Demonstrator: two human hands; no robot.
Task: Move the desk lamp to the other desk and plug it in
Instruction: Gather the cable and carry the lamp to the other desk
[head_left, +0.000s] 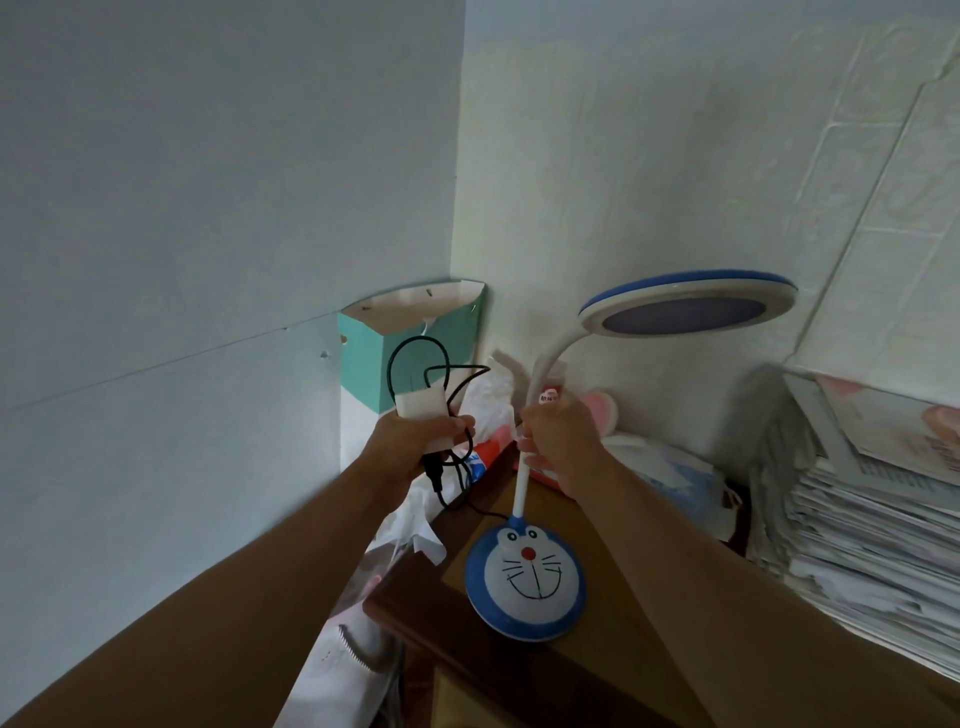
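A blue and white desk lamp has a round base (525, 581) with a cartoon cat face, a white stem and a round blue-rimmed head (688, 307) that is unlit. My right hand (561, 441) grips the white stem at its middle. The base looks slightly tilted over the wooden desk (597, 670). My left hand (415, 439) is closed around a white power adapter (422, 408) with loops of black cable (415, 358). The cable runs down to the back of the base.
A teal and white paper bag (410, 338) stands in the wall corner. Plastic bags and packets lie at the desk's left edge (488, 410). A tall stack of papers and magazines (872, 519) fills the right side. A pink and white soft item (602, 410) lies behind my right hand.
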